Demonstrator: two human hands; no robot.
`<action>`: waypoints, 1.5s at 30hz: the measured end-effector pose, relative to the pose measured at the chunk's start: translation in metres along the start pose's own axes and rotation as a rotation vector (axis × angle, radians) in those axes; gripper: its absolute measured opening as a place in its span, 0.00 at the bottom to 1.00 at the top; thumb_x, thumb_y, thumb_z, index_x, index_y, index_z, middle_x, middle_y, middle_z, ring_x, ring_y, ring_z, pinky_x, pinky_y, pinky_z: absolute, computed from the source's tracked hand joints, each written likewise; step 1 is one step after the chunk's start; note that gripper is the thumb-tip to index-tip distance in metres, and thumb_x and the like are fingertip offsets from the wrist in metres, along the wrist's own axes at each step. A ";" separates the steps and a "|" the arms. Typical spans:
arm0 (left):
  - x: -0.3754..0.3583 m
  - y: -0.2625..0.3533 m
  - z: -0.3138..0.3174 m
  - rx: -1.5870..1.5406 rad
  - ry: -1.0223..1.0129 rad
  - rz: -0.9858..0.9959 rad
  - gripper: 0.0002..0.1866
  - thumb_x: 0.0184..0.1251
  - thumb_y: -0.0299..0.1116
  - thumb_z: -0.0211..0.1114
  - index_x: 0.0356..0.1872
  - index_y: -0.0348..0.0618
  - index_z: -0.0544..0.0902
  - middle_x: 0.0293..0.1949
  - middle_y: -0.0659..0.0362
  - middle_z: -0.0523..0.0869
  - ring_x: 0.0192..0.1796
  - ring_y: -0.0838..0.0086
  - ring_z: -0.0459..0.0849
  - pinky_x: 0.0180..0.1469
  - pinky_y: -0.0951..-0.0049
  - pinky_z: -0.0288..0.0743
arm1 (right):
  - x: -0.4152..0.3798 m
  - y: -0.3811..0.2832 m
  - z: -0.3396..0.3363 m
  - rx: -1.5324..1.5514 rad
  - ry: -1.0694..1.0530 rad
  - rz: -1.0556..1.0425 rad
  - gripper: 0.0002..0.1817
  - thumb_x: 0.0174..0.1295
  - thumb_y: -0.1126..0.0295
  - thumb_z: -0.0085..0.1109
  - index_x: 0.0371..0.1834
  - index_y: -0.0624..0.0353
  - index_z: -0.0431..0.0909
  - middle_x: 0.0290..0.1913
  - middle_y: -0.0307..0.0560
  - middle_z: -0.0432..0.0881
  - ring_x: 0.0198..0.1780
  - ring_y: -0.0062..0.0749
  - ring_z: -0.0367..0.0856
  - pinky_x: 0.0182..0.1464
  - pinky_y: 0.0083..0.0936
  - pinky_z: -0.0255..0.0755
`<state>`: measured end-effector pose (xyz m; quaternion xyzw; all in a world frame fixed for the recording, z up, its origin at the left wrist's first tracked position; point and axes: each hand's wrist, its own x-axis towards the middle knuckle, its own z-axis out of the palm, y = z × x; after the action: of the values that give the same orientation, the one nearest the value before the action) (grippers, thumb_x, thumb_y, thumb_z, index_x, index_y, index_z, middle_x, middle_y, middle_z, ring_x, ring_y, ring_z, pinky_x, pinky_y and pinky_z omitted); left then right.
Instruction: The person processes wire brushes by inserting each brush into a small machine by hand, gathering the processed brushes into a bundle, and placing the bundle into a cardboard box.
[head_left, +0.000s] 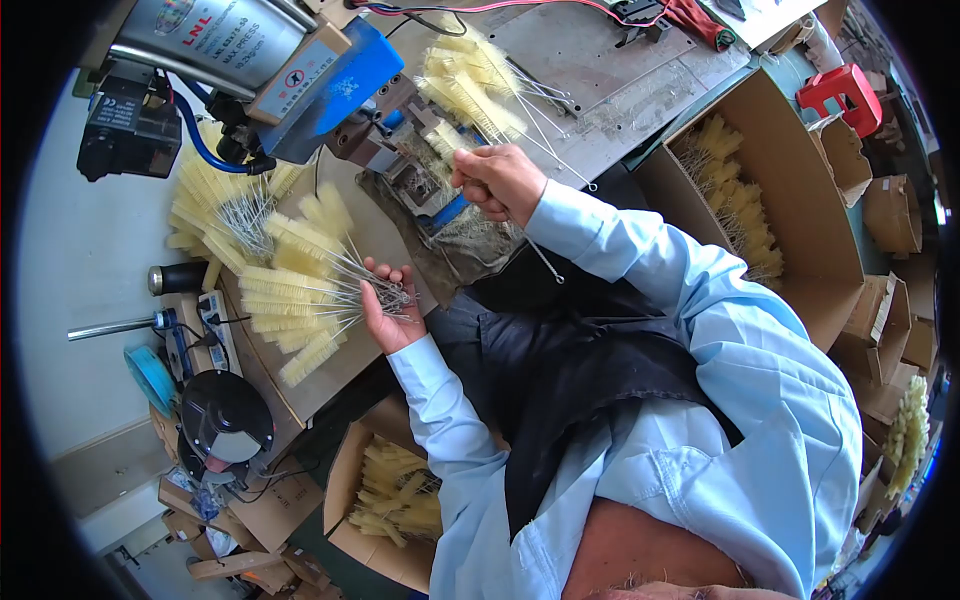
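Note:
My left hand (390,305) is closed round the wire handles of several yellow bristle brushes (290,300), whose heads fan out to the left over the table. My right hand (498,183) grips a single brush; its looped wire end (558,278) sticks out below the hand, and its bristle head (445,142) lies beyond the fingers at the machine's metal fixture (412,185). Another pile of brushes (225,205) rests left of the fixture. More loose brushes (470,80) lie on the metal bench top behind it.
The press cylinder (215,40) and its blue block (335,90) overhang the upper left. Cardboard boxes of brushes stand at the right (820,230) and below (345,490). A black round device (227,420) is at the lower left. A red tool (845,98) lies at the upper right.

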<state>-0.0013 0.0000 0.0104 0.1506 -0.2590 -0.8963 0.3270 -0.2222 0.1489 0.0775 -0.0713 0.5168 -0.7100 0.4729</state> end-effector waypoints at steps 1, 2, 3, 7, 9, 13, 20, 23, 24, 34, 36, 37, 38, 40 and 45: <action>-0.001 0.000 0.001 0.013 0.001 0.006 0.18 0.77 0.36 0.56 0.60 0.37 0.72 0.45 0.56 0.79 0.46 0.69 0.80 0.64 0.59 0.76 | -0.002 -0.004 -0.003 -0.004 -0.003 0.000 0.20 0.76 0.54 0.50 0.33 0.60 0.75 0.16 0.34 0.65 0.12 0.16 0.56 0.14 0.19 0.51; 0.000 -0.001 0.000 0.010 0.002 0.010 0.18 0.77 0.36 0.56 0.60 0.37 0.72 0.45 0.56 0.79 0.46 0.69 0.80 0.64 0.59 0.76 | -0.001 -0.010 -0.007 -0.042 0.059 -0.010 0.20 0.75 0.56 0.51 0.32 0.62 0.77 0.16 0.35 0.67 0.12 0.17 0.58 0.13 0.20 0.52; 0.001 -0.003 0.000 0.022 0.022 0.019 0.18 0.77 0.35 0.57 0.60 0.37 0.72 0.45 0.57 0.79 0.46 0.69 0.80 0.64 0.60 0.76 | 0.001 -0.015 -0.013 -0.081 0.121 -0.017 0.20 0.74 0.58 0.52 0.30 0.63 0.80 0.16 0.35 0.69 0.12 0.18 0.60 0.13 0.20 0.54; 0.004 -0.007 0.002 0.105 0.139 0.043 0.16 0.76 0.33 0.58 0.60 0.38 0.74 0.45 0.58 0.80 0.45 0.72 0.80 0.61 0.62 0.76 | 0.032 -0.036 -0.036 -0.396 0.222 -0.232 0.21 0.72 0.53 0.55 0.39 0.64 0.82 0.21 0.40 0.76 0.14 0.19 0.66 0.15 0.20 0.60; 0.004 -0.006 0.003 0.094 0.139 0.059 0.17 0.75 0.30 0.59 0.61 0.38 0.74 0.45 0.60 0.80 0.44 0.74 0.80 0.60 0.64 0.76 | 0.043 -0.045 -0.049 -0.630 0.333 -0.354 0.26 0.68 0.50 0.60 0.49 0.67 0.81 0.30 0.47 0.83 0.26 0.29 0.80 0.28 0.28 0.76; -0.003 -0.005 0.002 0.105 0.130 0.054 0.20 0.73 0.28 0.60 0.64 0.39 0.73 0.44 0.62 0.80 0.42 0.77 0.79 0.57 0.67 0.76 | 0.027 -0.032 -0.028 -0.714 0.589 -1.008 0.20 0.64 0.61 0.63 0.54 0.61 0.76 0.50 0.52 0.82 0.47 0.39 0.84 0.45 0.31 0.79; -0.006 -0.006 -0.001 0.156 -0.053 -0.010 0.18 0.69 0.25 0.62 0.59 0.36 0.76 0.39 0.59 0.81 0.36 0.76 0.79 0.48 0.67 0.78 | 0.009 0.036 0.070 -0.797 -0.038 -0.769 0.16 0.61 0.58 0.65 0.43 0.60 0.80 0.32 0.52 0.85 0.35 0.47 0.86 0.38 0.38 0.78; -0.001 -0.010 -0.008 0.426 -0.027 -0.061 0.12 0.67 0.24 0.63 0.50 0.36 0.79 0.36 0.58 0.82 0.34 0.74 0.81 0.45 0.67 0.80 | 0.026 0.029 0.115 -1.129 0.029 -0.654 0.21 0.59 0.52 0.64 0.36 0.63 0.78 0.33 0.58 0.85 0.37 0.55 0.85 0.39 0.45 0.77; -0.002 -0.014 -0.001 0.451 -0.034 -0.007 0.10 0.66 0.23 0.63 0.47 0.37 0.79 0.34 0.58 0.82 0.33 0.72 0.82 0.43 0.67 0.81 | 0.032 0.026 0.124 -1.083 0.055 -0.714 0.23 0.58 0.50 0.65 0.35 0.63 0.76 0.33 0.62 0.84 0.39 0.58 0.84 0.40 0.48 0.76; 0.002 -0.010 -0.016 -0.032 -0.042 -0.037 0.16 0.67 0.24 0.62 0.55 0.37 0.75 0.37 0.55 0.83 0.44 0.67 0.83 0.59 0.59 0.74 | 0.022 0.023 0.130 -0.723 -0.051 -0.763 0.22 0.70 0.52 0.57 0.31 0.63 0.76 0.21 0.55 0.76 0.26 0.49 0.78 0.30 0.43 0.71; 0.004 -0.009 -0.015 -0.117 -0.023 -0.020 0.17 0.67 0.24 0.61 0.56 0.37 0.74 0.38 0.55 0.83 0.47 0.66 0.83 0.63 0.58 0.71 | -0.001 0.022 0.118 -0.549 -0.115 -0.688 0.20 0.75 0.55 0.53 0.42 0.65 0.79 0.19 0.40 0.72 0.25 0.16 0.71 0.26 0.26 0.69; 0.000 -0.011 -0.013 -0.077 -0.031 -0.010 0.17 0.68 0.25 0.60 0.57 0.37 0.73 0.38 0.55 0.83 0.48 0.65 0.83 0.65 0.57 0.70 | -0.017 0.016 0.113 -0.300 -0.189 -0.394 0.20 0.76 0.55 0.51 0.43 0.64 0.79 0.21 0.35 0.71 0.25 0.15 0.66 0.27 0.21 0.67; -0.001 -0.012 -0.011 -0.038 -0.039 -0.002 0.18 0.68 0.25 0.60 0.58 0.37 0.73 0.38 0.55 0.83 0.49 0.63 0.83 0.67 0.55 0.68 | -0.015 0.027 0.102 -0.366 -0.129 -0.556 0.20 0.76 0.55 0.51 0.43 0.65 0.80 0.22 0.33 0.70 0.25 0.14 0.65 0.27 0.20 0.66; 0.000 -0.009 -0.009 -0.050 -0.022 0.008 0.17 0.68 0.25 0.60 0.57 0.35 0.73 0.38 0.55 0.83 0.50 0.63 0.82 0.68 0.55 0.66 | -0.014 0.039 0.079 -0.412 -0.100 -0.636 0.21 0.77 0.55 0.50 0.41 0.65 0.80 0.22 0.31 0.69 0.25 0.13 0.64 0.27 0.18 0.63; 0.002 -0.007 -0.003 -0.003 0.078 0.019 0.17 0.70 0.25 0.57 0.58 0.34 0.71 0.35 0.55 0.79 0.47 0.61 0.83 0.65 0.53 0.73 | -0.020 0.037 0.046 -0.272 -0.043 -0.134 0.27 0.77 0.49 0.45 0.38 0.66 0.80 0.17 0.32 0.65 0.16 0.14 0.61 0.19 0.17 0.57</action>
<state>-0.0050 0.0023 0.0039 0.1824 -0.2463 -0.8870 0.3453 -0.1621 0.1322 0.0763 -0.1839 0.5921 -0.6618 0.4215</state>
